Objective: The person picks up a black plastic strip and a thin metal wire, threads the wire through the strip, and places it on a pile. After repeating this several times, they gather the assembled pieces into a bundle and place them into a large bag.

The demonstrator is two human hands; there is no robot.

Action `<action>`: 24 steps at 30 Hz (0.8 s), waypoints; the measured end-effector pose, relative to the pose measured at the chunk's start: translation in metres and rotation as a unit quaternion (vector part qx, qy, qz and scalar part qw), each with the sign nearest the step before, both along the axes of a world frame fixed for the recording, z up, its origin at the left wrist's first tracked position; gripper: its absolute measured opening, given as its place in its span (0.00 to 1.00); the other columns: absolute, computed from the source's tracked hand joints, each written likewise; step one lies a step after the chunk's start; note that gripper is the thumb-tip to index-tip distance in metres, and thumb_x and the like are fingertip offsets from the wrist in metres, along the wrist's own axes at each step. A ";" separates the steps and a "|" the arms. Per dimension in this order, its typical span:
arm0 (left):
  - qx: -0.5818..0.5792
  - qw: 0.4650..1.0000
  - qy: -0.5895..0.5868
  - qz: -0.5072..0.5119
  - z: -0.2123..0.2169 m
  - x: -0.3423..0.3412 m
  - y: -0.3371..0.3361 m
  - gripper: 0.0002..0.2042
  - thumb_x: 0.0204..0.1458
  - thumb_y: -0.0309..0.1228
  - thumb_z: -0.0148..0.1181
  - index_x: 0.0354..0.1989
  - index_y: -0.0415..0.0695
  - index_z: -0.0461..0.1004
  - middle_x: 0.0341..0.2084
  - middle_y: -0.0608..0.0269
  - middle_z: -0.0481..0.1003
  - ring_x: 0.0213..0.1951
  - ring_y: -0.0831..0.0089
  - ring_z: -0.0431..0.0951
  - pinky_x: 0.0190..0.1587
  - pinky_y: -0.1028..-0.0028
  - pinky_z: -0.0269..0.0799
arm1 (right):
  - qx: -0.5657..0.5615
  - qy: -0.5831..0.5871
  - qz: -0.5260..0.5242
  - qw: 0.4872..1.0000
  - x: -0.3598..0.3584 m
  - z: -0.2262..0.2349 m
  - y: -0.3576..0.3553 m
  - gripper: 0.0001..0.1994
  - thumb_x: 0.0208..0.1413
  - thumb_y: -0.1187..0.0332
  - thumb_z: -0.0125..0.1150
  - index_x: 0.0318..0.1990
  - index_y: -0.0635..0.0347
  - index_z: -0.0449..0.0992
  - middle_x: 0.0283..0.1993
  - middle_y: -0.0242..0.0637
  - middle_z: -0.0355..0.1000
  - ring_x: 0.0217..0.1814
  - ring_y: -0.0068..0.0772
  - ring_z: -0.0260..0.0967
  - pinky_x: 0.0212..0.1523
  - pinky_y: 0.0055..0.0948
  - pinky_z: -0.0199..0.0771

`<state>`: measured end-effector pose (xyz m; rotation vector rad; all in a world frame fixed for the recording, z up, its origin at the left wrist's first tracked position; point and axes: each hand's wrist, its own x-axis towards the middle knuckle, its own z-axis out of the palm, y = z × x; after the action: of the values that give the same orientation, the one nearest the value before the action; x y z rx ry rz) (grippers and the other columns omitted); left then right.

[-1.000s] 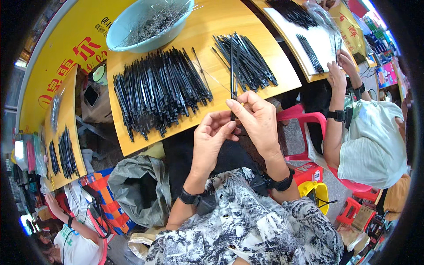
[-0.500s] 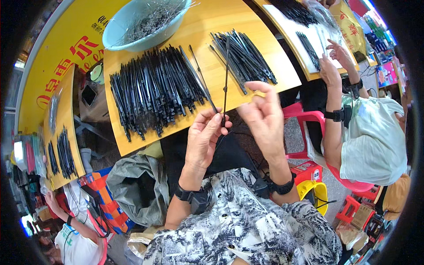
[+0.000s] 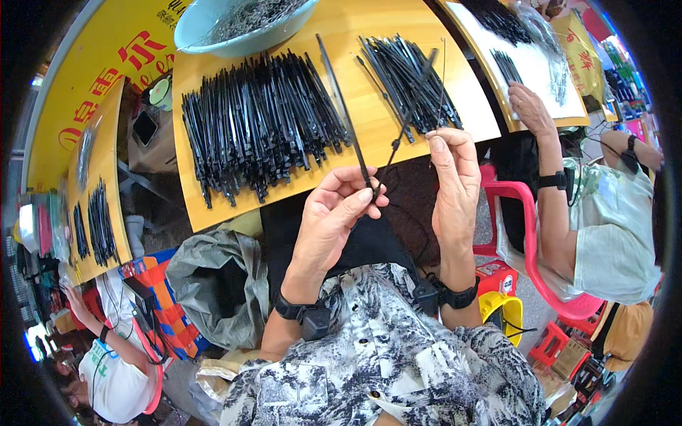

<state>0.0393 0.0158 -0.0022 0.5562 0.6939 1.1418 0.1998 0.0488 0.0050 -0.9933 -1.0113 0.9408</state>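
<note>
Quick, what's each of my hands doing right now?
Left hand: closed, holding slender black strips between thumb and fingers.
Right hand: thumb and fingertips pinched shut on a thin wire.

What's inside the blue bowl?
A tangled heap of thin wiry strands lies in the blue bowl. Whatever is underneath is covered, and the picture cuts off the bowl's far edge.

Just above the centre, the left fingers (image 3: 353, 204) hide whether the two black strips (image 3: 343, 106) join. Toward two o'clock, the thin strand (image 3: 444, 64) at the right fingers (image 3: 444, 157) is too fine to trace. At eleven, the view's edge cuts off the basin (image 3: 245, 47); at six, the shirt (image 3: 366, 355).
</note>
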 end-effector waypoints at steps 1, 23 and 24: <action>-0.004 1.000 0.006 0.004 0.003 0.001 0.000 0.13 0.51 0.23 0.54 0.46 0.37 0.66 0.35 0.56 0.73 0.35 0.73 0.75 0.36 0.81 0.71 | -0.026 0.017 0.015 0.999 0.001 0.001 0.000 0.05 0.57 0.71 0.51 0.39 0.60 0.69 0.32 0.27 0.66 0.29 0.13 0.58 0.33 0.12 0.60; 0.022 0.999 -0.031 0.001 0.004 -0.004 -0.003 0.16 0.51 0.22 0.53 0.50 0.37 0.64 0.37 0.57 0.72 0.36 0.72 0.74 0.37 0.78 0.71 | -0.198 0.221 0.205 0.933 -0.012 0.003 -0.005 0.04 0.56 0.70 0.52 0.35 0.59 0.66 0.28 0.31 0.69 0.26 0.16 0.65 0.26 0.13 0.67; 0.018 0.999 -0.034 0.000 0.004 -0.003 -0.003 0.16 0.51 0.22 0.53 0.49 0.37 0.64 0.37 0.56 0.72 0.36 0.72 0.74 0.37 0.78 0.71 | -0.198 0.221 0.204 0.933 -0.012 0.004 -0.005 0.04 0.56 0.70 0.52 0.35 0.59 0.66 0.28 0.31 0.69 0.26 0.16 0.65 0.26 0.13 0.67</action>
<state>0.0360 0.0125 0.0015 0.5446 0.6166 1.1702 0.1879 0.0435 0.0085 -0.8481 -0.6617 1.6801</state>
